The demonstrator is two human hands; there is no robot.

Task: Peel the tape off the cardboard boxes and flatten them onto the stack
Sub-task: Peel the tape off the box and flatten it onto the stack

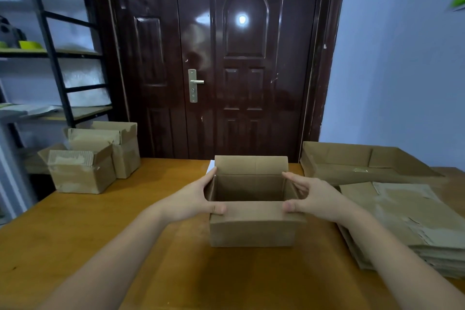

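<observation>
Both hands are on the open cardboard box (253, 209) in the middle of the wooden table (100, 221). The left hand (198, 199) pinches the box's left top edge, thumb on the near flap and fingers reaching along the side; the right hand (312, 199) mirrors that on the right edge, thumb on the near flap, fingers spread and partly curled over the side flap. So each hand has the box rim in a light pinch, not a full wrap.

The box stands upright with its top open and its far flap up, and I can't spot any tape left on it (the inside is dark, so don't quote me). My guess is this one is peeled and about to get collapsed.

Progress-wise: right of the box sits the stack of flattened cardboard (407, 221), already several sheets deep, with a shallow open cardboard tray (362, 163) beyond it. Left of the box and further back, two boxes with torn, scuffed patches (95, 156) still stand un-flattened, so at least those two plus this one remain.

Room-wise, the table on the near side of the box is bare wood. The stack is near the box's right side, so it's a short swing over, though the right forearm lies close to its near-left corner. The door (241, 58) is beyond the table's far edge.
</observation>
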